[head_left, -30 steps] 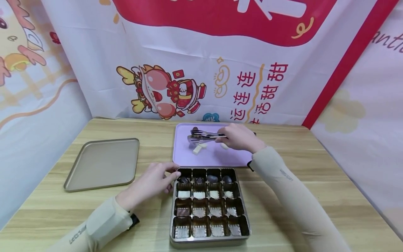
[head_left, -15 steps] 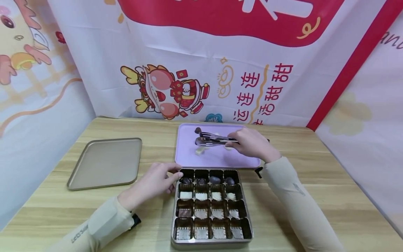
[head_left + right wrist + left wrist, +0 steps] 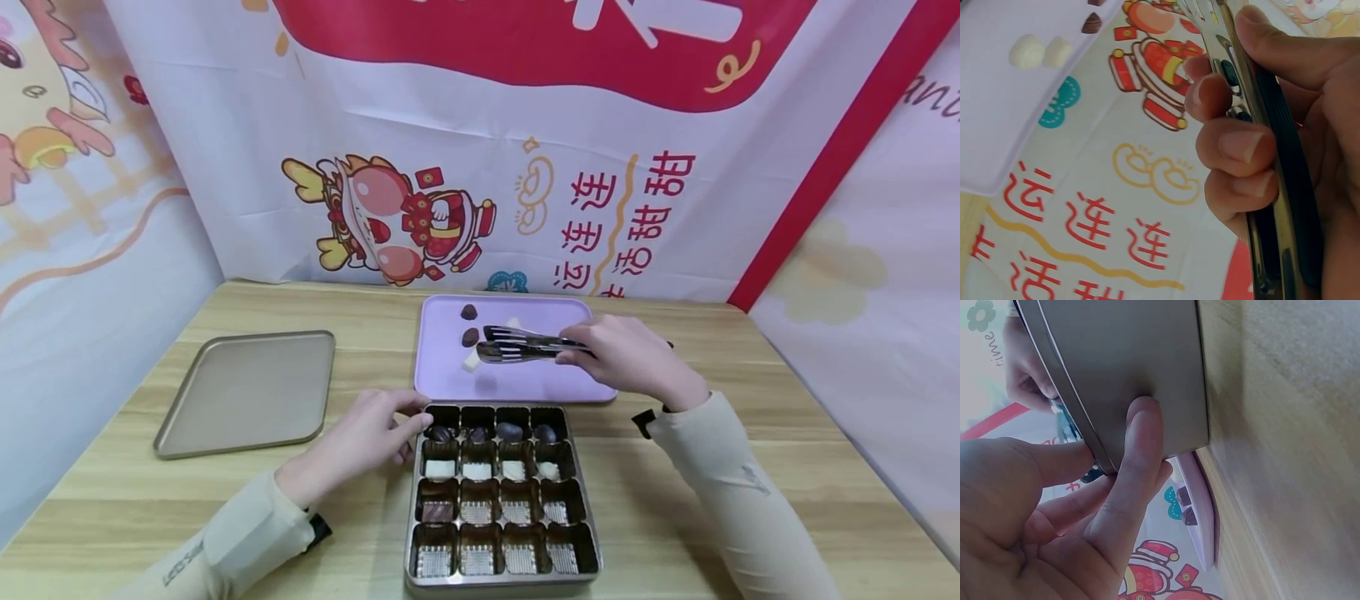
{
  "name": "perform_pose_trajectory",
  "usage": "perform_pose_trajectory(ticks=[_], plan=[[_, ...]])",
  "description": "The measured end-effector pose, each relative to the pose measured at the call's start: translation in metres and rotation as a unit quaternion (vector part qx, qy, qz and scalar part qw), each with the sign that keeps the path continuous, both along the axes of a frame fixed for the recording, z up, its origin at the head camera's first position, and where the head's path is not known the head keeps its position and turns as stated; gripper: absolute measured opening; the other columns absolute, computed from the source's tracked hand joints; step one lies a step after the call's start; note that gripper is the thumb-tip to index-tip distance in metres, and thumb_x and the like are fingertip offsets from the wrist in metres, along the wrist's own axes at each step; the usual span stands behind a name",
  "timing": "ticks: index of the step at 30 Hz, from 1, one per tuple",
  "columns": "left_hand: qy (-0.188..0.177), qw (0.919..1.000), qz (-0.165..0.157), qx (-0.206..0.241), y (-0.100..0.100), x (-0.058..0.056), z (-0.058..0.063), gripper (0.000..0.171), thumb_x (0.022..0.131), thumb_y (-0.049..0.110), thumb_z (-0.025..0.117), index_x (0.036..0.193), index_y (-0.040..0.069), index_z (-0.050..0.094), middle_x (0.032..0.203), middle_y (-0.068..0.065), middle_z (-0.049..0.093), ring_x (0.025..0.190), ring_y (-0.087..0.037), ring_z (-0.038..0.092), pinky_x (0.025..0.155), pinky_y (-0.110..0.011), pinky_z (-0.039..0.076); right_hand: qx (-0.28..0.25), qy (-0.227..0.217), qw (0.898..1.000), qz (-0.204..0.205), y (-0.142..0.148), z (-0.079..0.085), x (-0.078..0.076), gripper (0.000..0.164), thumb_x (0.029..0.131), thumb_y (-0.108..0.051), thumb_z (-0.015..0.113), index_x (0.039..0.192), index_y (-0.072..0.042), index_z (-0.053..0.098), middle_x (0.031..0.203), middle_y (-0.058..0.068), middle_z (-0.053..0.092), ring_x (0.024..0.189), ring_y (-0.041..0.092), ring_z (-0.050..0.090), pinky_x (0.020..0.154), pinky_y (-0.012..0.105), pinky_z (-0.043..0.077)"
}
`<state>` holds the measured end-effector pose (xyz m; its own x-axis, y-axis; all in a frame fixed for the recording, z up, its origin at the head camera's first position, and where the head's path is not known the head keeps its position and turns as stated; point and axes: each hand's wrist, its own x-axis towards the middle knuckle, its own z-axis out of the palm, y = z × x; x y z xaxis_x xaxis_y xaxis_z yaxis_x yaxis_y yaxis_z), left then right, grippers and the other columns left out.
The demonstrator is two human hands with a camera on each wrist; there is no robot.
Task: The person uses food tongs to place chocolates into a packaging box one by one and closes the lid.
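My right hand (image 3: 618, 354) grips metal serving tongs (image 3: 525, 346) above the lilac tray (image 3: 442, 379); no piece shows between their tips. Two dark chocolates (image 3: 469, 337) lie left of the tongs, beside a white chocolate (image 3: 472, 360) partly hidden by them. My left hand (image 3: 360, 437) holds the far left corner of the metal chocolate box (image 3: 504, 581). In the left wrist view its thumb is at the rim and a finger presses the side wall (image 3: 1172, 375). Dark chocolates (image 3: 510, 431) fill the box's far row, white ones (image 3: 513, 471) the second. A brown square chocolate (image 3: 437, 509) sits in the third row's left compartment.
A flat tan lid-like tray (image 3: 251, 392) lies on the wooden table (image 3: 360, 342) at the left. A printed cloth backdrop (image 3: 450, 108) stands right behind the table's far edge, with white cloth along both sides. The lilac tray lies just beyond the box.
The tongs have moved right and toward me, away from the dark chocolates on the tray, which now show more fully. My left hand has stayed at the box corner.
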<state>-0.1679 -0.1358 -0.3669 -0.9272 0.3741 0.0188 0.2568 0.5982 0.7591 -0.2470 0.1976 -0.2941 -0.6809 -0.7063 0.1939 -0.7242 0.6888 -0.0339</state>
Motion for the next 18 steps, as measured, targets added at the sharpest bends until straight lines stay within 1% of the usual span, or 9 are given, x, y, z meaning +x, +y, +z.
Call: perform_pose_trajectory(ticks=[3, 7, 13, 18], plan=[[0.001, 1.0, -0.001, 0.004, -0.001, 0.001, 0.0, 0.031, 0.097, 0.016, 0.064, 0.124, 0.0, 0.063, 0.107, -0.018, 0.069, 0.051, -0.013, 0.062, 0.048, -0.026, 0.054, -0.008, 0.003, 1.0, 0.019, 0.004, 0.005, 0.009, 0.024, 0.095, -0.026, 0.069, 0.076, -0.02, 0.055, 0.06, -0.012, 0.042, 0.049, 0.004, 0.037, 0.046, 0.027, 0.036], [0.001, 1.0, -0.001, 0.007, -0.002, 0.002, -0.001, 0.031, 0.097, 0.016, 0.064, 0.124, 0.0, 0.063, 0.101, -0.016, 0.07, 0.051, -0.013, 0.062, 0.047, -0.026, 0.054, -0.018, 0.019, 0.998, 0.054, 0.002, 0.011, 0.021, 0.023, 0.094, -0.026, 0.07, 0.078, -0.02, 0.055, 0.062, -0.013, 0.043, 0.05, 0.002, 0.037, 0.047, 0.026, 0.037], [0.003, 1.0, 0.004, 0.001, -0.002, 0.002, -0.002, 0.031, 0.098, 0.017, 0.063, 0.124, 0.001, 0.064, 0.101, -0.014, 0.07, 0.051, -0.012, 0.062, 0.046, -0.026, 0.054, -0.027, 0.042, 0.994, 0.099, -0.003, 0.019, 0.039, 0.017, 0.091, -0.029, 0.073, 0.085, -0.018, 0.061, 0.069, -0.014, 0.047, 0.052, 0.001, 0.04, 0.046, 0.023, 0.038], [0.008, 1.0, -0.001, 0.002, 0.0, 0.0, -0.002, 0.031, 0.098, 0.017, 0.063, 0.125, 0.001, 0.063, 0.104, -0.016, 0.07, 0.051, -0.013, 0.062, 0.046, -0.026, 0.054, -0.028, 0.042, 0.991, 0.124, -0.003, 0.024, 0.053, 0.018, 0.092, -0.028, 0.072, 0.085, -0.019, 0.058, 0.069, -0.014, 0.045, 0.053, 0.001, 0.039, 0.045, 0.022, 0.037]])
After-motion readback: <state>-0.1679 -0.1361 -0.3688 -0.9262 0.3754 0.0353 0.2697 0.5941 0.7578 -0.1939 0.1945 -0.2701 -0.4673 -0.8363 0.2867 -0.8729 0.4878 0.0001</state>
